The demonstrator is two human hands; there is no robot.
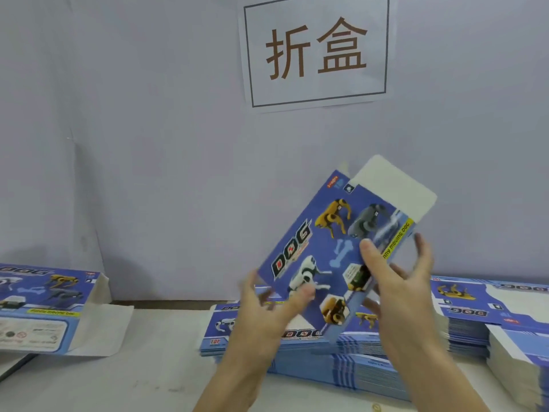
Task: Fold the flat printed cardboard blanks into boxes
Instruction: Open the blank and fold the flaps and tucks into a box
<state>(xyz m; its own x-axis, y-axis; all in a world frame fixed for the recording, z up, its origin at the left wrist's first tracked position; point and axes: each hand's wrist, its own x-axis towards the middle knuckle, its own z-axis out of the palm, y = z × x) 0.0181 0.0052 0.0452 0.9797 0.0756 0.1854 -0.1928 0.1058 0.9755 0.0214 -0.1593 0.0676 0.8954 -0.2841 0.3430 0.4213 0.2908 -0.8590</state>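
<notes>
One printed blank (332, 248) held up off the tabletop (154, 367), tilted, its white end flap (395, 185) pointing up and right toward the wall (148, 144). Blue face with "DOG" lettering and toy dog pictures turned to the camera.

Right hand (401, 281): grip clamped on the blank's right long edge, thumb across the printed face, fingers curled round behind the side panel. Left hand (267, 304): at the blank's lower left corner, thumb on the front face, fingers blurred behind the edge; cannot tell how firmly it holds.

Blank sits directly above the central stack of flat blanks (326, 361), clear of it. A second stack (490, 316) lies to the right, partly past the frame edge. One blank (44, 307) lies at far left. Bare tabletop between that blank and the central stack. Paper sign (315, 52) high on the wall.

Both forearms rise from the bottom edge, angled slightly inward.
</notes>
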